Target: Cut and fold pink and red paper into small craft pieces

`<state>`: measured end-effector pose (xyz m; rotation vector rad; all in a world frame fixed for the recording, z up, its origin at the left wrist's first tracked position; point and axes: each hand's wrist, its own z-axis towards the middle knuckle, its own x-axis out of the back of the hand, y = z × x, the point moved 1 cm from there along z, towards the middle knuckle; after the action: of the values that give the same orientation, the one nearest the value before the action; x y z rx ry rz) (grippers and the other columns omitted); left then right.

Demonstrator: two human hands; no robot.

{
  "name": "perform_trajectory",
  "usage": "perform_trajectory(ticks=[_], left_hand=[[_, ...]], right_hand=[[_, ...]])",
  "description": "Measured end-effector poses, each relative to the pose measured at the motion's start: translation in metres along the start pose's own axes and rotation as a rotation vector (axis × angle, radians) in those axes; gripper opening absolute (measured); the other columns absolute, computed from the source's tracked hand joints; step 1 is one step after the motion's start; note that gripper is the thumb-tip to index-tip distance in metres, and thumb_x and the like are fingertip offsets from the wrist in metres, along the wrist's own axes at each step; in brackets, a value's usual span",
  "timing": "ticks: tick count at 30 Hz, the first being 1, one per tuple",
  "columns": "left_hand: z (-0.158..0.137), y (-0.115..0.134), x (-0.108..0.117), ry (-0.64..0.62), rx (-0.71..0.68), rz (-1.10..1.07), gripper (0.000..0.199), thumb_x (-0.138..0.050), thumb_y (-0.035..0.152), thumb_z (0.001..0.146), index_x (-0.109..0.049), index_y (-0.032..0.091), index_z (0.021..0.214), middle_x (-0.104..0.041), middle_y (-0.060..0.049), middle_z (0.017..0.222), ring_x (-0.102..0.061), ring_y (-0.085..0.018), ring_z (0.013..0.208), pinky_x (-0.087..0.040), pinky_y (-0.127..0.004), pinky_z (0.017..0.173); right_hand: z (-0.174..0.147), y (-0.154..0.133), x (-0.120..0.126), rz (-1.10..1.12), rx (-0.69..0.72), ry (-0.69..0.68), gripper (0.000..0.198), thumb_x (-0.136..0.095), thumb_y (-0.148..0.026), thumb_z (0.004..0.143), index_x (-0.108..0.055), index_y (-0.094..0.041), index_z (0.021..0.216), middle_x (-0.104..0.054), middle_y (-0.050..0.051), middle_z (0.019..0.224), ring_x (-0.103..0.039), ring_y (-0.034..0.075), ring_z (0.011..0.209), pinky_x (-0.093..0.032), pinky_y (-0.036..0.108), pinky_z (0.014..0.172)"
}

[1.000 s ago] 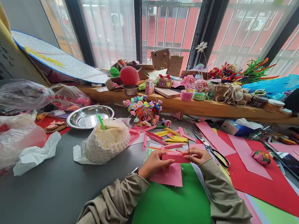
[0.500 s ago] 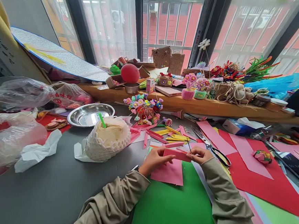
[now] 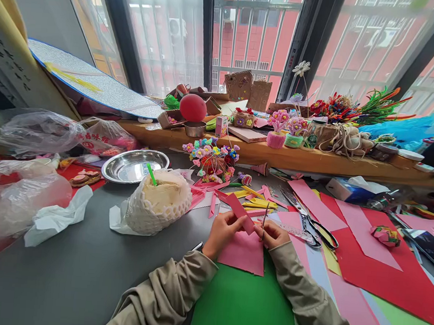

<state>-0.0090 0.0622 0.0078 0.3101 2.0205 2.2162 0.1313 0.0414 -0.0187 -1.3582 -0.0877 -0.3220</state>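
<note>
My left hand (image 3: 220, 233) is closed on a folded strip of pink paper (image 3: 241, 210), with thumb and fingers pinching its near side. The strip slants down to the right. At its lower right end, my right hand (image 3: 274, 234) grips a thin dark pointed tool (image 3: 265, 217) that stands nearly upright; its exact kind is too small to make out. Below both hands lies a square pink sheet (image 3: 243, 254) on a large green sheet (image 3: 247, 305). Black-handled scissors (image 3: 314, 227) rest to the right of my right hand.
To the left stand a wrapped coconut (image 3: 161, 203) with a green straw and a steel plate (image 3: 136, 166). Pink and yellow paper strips (image 3: 255, 195) lie beyond my hands, near a bunch of yarn flowers (image 3: 213, 157). Red paper (image 3: 363, 254) spreads out on the right.
The pink strip has turned from nearly level to slanting down to the right. My right hand has moved left and slightly down with the dark tool, closer to my left hand.
</note>
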Motion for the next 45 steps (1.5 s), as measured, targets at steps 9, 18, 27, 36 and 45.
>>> perform_trajectory(ticks=[9, 18, 27, 36, 45], left_hand=[[-0.001, -0.006, -0.005, -0.178, 0.051, -0.142, 0.029, -0.049, 0.041, 0.067, -0.051, 0.013, 0.073, -0.059, -0.003, 0.067, -0.056, -0.013, 0.060, -0.043, -0.022, 0.057], [0.000, -0.005, 0.000, -0.026, -0.046, -0.118, 0.030, -0.041, 0.044, 0.072, -0.043, 0.015, 0.068, -0.050, 0.001, 0.058, -0.049, -0.008, 0.048, -0.040, -0.019, 0.048], [-0.003, 0.003, 0.001, -0.039, -0.052, -0.132, 0.026, -0.045, 0.039, 0.072, -0.047, 0.013, 0.071, -0.054, -0.001, 0.060, -0.048, -0.008, 0.048, -0.039, -0.019, 0.049], [-0.003, 0.001, 0.001, 0.011, -0.031, -0.141, 0.027, -0.039, 0.039, 0.074, -0.045, 0.014, 0.066, -0.051, 0.001, 0.056, -0.047, -0.007, 0.046, -0.038, -0.019, 0.047], [-0.003, 0.002, 0.001, 0.033, -0.063, -0.123, 0.027, -0.039, 0.038, 0.075, -0.042, 0.015, 0.062, -0.045, 0.003, 0.052, -0.044, -0.006, 0.045, -0.037, -0.018, 0.045]], right_hand=[[-0.002, 0.005, -0.001, -0.068, -0.004, -0.021, 0.038, -0.046, -0.052, 0.065, -0.057, -0.016, 0.061, -0.055, 0.003, 0.061, -0.046, 0.010, 0.048, -0.039, 0.022, 0.045], [-0.010, 0.004, -0.009, -0.219, 0.166, -0.186, 0.048, -0.033, -0.055, 0.071, -0.053, -0.016, 0.051, -0.053, 0.003, 0.054, -0.043, 0.008, 0.044, -0.033, 0.020, 0.041], [-0.015, -0.009, -0.012, -0.347, 0.334, -0.225, 0.048, -0.032, -0.059, 0.068, -0.045, -0.017, 0.048, -0.040, 0.000, 0.054, -0.038, 0.009, 0.047, -0.032, 0.023, 0.044], [-0.020, -0.008, -0.016, -0.450, 0.324, -0.168, 0.041, -0.044, -0.054, 0.064, -0.040, -0.018, 0.045, -0.039, -0.001, 0.050, -0.037, 0.009, 0.045, -0.030, 0.023, 0.044], [-0.020, -0.008, -0.014, -0.456, 0.392, -0.174, 0.041, -0.045, -0.050, 0.067, -0.038, -0.017, 0.043, -0.038, -0.002, 0.046, -0.036, 0.008, 0.045, -0.029, 0.021, 0.043]])
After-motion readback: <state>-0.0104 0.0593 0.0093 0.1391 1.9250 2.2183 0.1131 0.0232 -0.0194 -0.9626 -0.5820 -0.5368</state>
